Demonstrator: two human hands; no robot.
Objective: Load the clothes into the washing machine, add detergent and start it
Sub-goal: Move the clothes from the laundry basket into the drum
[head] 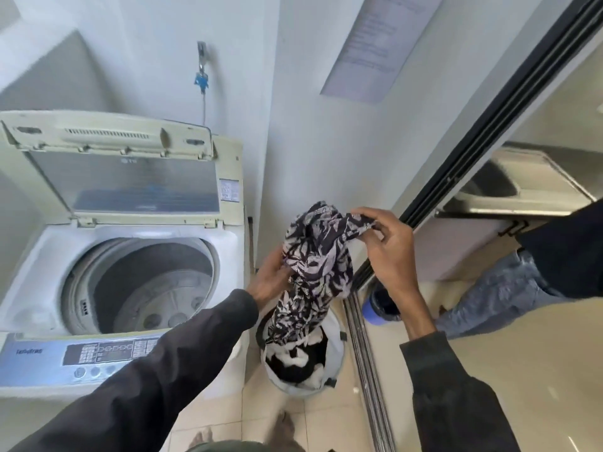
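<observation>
Patterned garment held by both hands above laundry basket.

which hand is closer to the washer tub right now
Left. The left hand grips the patterned garment just beside the washer's right edge, nearer the tub. The right hand pinches the garment's top farther right, away from the machine.

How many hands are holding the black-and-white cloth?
2. The left hand grips the black-and-white cloth at its middle, above the laundry basket; the right hand pinches its top end.
</observation>
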